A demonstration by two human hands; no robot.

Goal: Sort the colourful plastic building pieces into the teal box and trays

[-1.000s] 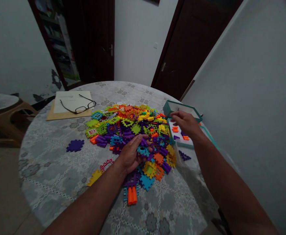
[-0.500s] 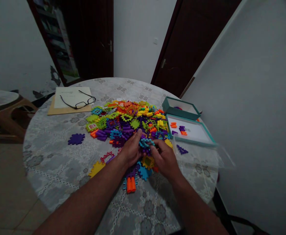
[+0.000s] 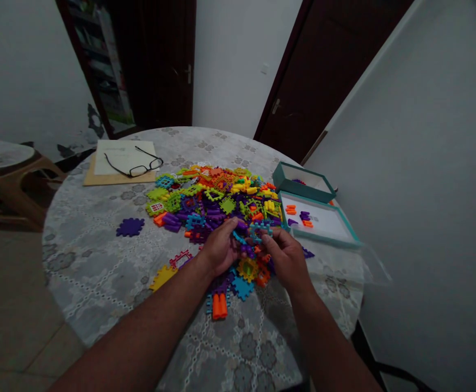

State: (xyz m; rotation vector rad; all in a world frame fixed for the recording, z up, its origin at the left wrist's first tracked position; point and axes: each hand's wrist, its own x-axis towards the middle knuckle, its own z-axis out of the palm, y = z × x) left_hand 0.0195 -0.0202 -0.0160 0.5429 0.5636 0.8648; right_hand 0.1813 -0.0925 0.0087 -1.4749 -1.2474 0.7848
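Note:
My left hand (image 3: 222, 248) is closed around a small blue interlocking piece (image 3: 239, 237), with a purple piece (image 3: 241, 225) by its thumb. To its right, my right hand (image 3: 289, 260) pinches a light blue notched frame tile (image 3: 258, 232) between thumb and fingers. Both hands are over the near side of a heap of colourful plastic building pieces (image 3: 227, 204). Just below them lie a yellow notched tile (image 3: 247, 268), a blue tile (image 3: 242, 287) and orange tube pieces (image 3: 220, 306). My fingers hide part of what I hold.
Right of the heap, a shallow teal-edged tray (image 3: 323, 218) holds a few orange and purple pieces, with a deeper teal box (image 3: 303, 182) behind. Glasses (image 3: 140, 170) rest on papers (image 3: 119, 160) at the far left. A purple tile (image 3: 130, 227) lies on the patterned tablecloth (image 3: 94, 261).
My right hand has moved a little right, turning the light blue tile flat to view and apart from the blue piece in my left hand. The whole view has shifted slightly.

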